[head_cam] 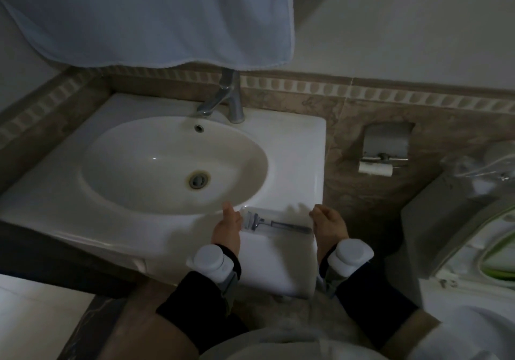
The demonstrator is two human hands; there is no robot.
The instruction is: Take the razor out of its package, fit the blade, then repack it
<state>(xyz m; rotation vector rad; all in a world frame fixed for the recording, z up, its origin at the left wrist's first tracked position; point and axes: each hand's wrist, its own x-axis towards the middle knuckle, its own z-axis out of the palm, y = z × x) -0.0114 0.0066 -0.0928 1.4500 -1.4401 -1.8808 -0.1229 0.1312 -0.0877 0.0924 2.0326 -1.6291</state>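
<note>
My left hand [227,227] and right hand [328,224] frame a clear plastic package [276,221] lying on the near right rim of a white washbasin [295,147]. Inside it the razor [274,223] lies flat, head toward my left hand, grey handle pointing right. My left hand stands edge-on at the package's left end, thumb raised and fingers curled loosely against the plastic; I cannot tell whether they pinch it. My right hand sits at the right end, fingers bent down onto the package's edge, the grip itself hidden. Both wrists wear white sensor units [213,260] strapped over dark sleeves. At the far side a chrome tap [223,100] rises beneath a hanging pale towel [145,16]. A toilet-roll holder [386,147] is fixed to the brown tiled wall at right.
</note>
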